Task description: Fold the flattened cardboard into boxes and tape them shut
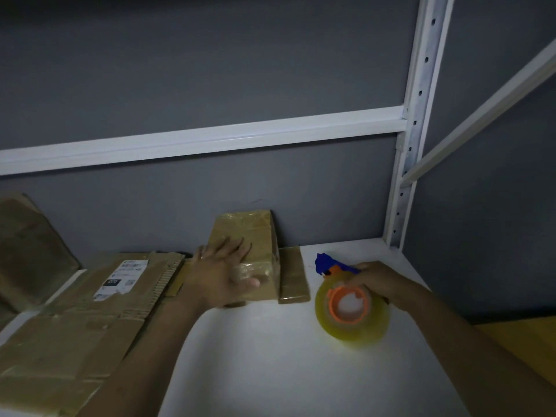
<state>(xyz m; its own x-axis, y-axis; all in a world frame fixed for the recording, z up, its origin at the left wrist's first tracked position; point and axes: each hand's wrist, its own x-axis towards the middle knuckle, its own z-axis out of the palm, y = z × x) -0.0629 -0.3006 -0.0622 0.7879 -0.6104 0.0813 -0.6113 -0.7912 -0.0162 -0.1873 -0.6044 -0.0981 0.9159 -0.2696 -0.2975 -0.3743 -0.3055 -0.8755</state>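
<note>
cardboard under a flat palm, tape roll in the other grip

the left hand (225,266) is lying flat with straight fingers, pressing down on the small taped box (243,225), which is sitting at the back of the white table (255,371) against the grey wall. the right hand (376,281) is curling round the tape dispenser (352,308), which is resting on the table near the box. a thin cardboard piece (293,275) is lying just beside the box on its right. the flattened cardboard (75,311) is waiting at the left. the box is looking light and stiff, and its glossy tape is probably making it slippery, so taking it by opposite side walls seems safest. the flat sheets are likely bending only along their creases and are best lifted by an edge.
</note>
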